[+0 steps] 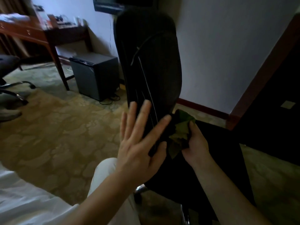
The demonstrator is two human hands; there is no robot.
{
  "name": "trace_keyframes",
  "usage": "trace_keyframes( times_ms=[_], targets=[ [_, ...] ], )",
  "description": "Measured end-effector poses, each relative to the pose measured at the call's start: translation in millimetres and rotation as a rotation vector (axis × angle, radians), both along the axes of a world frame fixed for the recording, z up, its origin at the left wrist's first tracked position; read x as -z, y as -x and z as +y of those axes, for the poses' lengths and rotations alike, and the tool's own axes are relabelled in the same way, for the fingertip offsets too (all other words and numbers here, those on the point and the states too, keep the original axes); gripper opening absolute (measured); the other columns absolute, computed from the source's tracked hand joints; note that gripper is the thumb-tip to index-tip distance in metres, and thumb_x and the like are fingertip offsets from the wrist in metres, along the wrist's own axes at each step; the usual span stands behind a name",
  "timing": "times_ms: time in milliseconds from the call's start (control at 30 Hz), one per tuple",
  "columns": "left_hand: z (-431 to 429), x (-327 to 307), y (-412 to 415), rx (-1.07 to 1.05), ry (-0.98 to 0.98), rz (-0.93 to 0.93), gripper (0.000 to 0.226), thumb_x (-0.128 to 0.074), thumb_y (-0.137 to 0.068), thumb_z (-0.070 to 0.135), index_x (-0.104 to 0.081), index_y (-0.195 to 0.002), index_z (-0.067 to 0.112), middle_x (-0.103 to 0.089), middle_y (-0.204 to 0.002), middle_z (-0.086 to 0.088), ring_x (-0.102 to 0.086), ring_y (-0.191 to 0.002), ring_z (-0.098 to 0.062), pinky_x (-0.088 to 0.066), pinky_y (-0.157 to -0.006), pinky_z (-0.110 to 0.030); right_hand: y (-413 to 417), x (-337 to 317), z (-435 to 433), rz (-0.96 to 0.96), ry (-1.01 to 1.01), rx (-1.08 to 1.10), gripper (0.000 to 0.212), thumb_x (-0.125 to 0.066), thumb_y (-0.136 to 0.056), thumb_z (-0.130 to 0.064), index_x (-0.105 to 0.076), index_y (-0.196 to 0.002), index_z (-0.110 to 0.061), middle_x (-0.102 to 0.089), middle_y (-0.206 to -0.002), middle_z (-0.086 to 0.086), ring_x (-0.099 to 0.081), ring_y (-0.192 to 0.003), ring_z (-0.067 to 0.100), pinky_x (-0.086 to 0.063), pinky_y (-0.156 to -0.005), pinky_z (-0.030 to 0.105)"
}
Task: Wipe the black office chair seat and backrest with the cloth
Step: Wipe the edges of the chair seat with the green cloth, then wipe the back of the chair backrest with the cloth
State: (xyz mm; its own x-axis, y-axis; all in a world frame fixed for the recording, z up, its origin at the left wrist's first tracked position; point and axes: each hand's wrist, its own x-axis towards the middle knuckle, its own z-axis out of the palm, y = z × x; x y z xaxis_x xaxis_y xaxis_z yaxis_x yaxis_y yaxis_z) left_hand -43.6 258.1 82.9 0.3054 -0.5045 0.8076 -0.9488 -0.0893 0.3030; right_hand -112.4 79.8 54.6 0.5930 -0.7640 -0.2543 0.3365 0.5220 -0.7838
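Backrest point(151, 62): upright, braced by left hand point(139, 143), fingers straight and flat against it. Cloth point(180, 127): green, bunched in right hand point(194, 143), at the backrest-seat point(224, 143) crease. Step: probably wiping the backrest base; next stroke needs bracing and pressure

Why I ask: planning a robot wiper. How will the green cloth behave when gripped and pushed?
Likely floppy: the cloth is crumpled into folds in the right hand. Probably light: one hand alone holds it. Pushed, it would likely bunch up rather than slide along the backrest the left hand presses.
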Motion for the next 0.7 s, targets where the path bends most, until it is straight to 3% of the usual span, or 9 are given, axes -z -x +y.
trace_keyframes(
  times_ms=[100,200,267,367,433,500,600,700],
  targets=[
    [-2.1,-21.2,-6.2,0.018,0.164,0.354,0.064,-0.049,-0.097,0.031,-0.028,-0.157,0.024,-0.002,-0.17,-0.005,0.001,-0.157,-0.025,-0.011,-0.125,-0.056,-24.3,-49.7,12.0,-0.023,0.226,0.022,0.029,-0.045,-0.108,-0.028,-0.067,-0.127,-0.025,-0.072,-0.122,0.005,-0.069,-0.113,0.023,-0.051,-0.106,0.044],
    [-4.7,-40.7,-9.4,0.301,0.333,0.75,0.065,-0.038,-0.099,0.037,-0.016,-0.159,0.028,-0.015,-0.168,0.012,-0.011,-0.155,-0.007,-0.015,-0.126,-0.048,-43.9,-88.8,24.6,0.049,0.595,0.018,0.034,-0.043,-0.108,-0.035,-0.059,-0.138,-0.032,-0.066,-0.13,-0.004,-0.064,-0.12,0.012,-0.05,-0.108,0.039],
    [-6.1,-45.6,-11.6,0.32,0.34,0.822,0.063,-0.033,-0.099,0.044,-0.019,-0.158,0.031,-0.02,-0.166,0.018,-0.014,-0.152,0.0,-0.015,-0.126,-0.043,-54.8,-96.9,36.4,0.095,0.831,-0.091,0.043,-0.041,-0.107,-0.044,-0.046,-0.149,-0.036,-0.055,-0.144,-0.007,-0.054,-0.131,0.011,-0.047,-0.111,0.038],
    [-6.4,-48.6,-17.5,0.303,0.319,0.833,0.062,-0.031,-0.097,0.05,-0.024,-0.156,0.033,-0.021,-0.164,0.022,-0.015,-0.15,0.006,-0.017,-0.125,-0.034,-64.9,-79.2,49.0,0.081,1.082,-0.227,0.066,-0.041,-0.098,-0.067,-0.025,-0.157,-0.043,-0.029,-0.163,-0.012,-0.03,-0.15,0.013,-0.032,-0.121,0.05],
    [-3.2,-56.1,-24.9,0.401,0.375,0.936,0.06,-0.038,-0.098,0.047,-0.027,-0.156,0.035,-0.031,-0.161,0.021,-0.028,-0.148,0.002,-0.031,-0.119,-0.029,-67.8,-65.3,44.9,0.07,1.146,-0.21,0.069,-0.04,-0.096,-0.071,-0.021,-0.157,-0.044,-0.022,-0.166,-0.013,-0.022,-0.153,0.013,-0.028,-0.122,0.053],
    [1.3,-67.0,-38.0,0.465,0.43,1.074,0.055,-0.037,-0.095,0.046,-0.037,-0.15,0.038,-0.046,-0.153,0.018,-0.045,-0.139,-0.001,-0.044,-0.107,-0.024,-69.9,-61.0,38.8,0.116,1.217,-0.169,0.062,-0.041,-0.099,-0.064,-0.022,-0.156,-0.048,-0.022,-0.166,-0.013,-0.024,-0.153,0.013,-0.032,-0.12,0.053],
    [7.9,-83.2,-58.2,0.411,0.337,1.081,0.047,-0.028,-0.103,0.048,-0.049,-0.144,0.037,-0.058,-0.142,0.018,-0.056,-0.129,-0.004,-0.044,-0.107,-0.037,-73.3,-64.5,30.1,0.152,1.307,-0.164,0.056,-0.046,-0.104,-0.037,-0.024,-0.153,-0.054,-0.023,-0.166,-0.01,-0.025,-0.152,0.01,-0.035,-0.12,0.05],
    [7.6,-95.6,-74.8,0.38,0.294,1.143,0.042,-0.031,-0.106,0.036,-0.058,-0.139,0.035,-0.067,-0.129,0.014,-0.063,-0.12,-0.007,-0.049,-0.101,-0.041,-75.9,-72.8,17.5,0.175,1.391,-0.207,0.055,-0.047,-0.107,-0.02,-0.029,-0.148,-0.051,-0.019,-0.167,-0.013,-0.017,-0.153,0.003,-0.028,-0.124,0.045]
  ],
)
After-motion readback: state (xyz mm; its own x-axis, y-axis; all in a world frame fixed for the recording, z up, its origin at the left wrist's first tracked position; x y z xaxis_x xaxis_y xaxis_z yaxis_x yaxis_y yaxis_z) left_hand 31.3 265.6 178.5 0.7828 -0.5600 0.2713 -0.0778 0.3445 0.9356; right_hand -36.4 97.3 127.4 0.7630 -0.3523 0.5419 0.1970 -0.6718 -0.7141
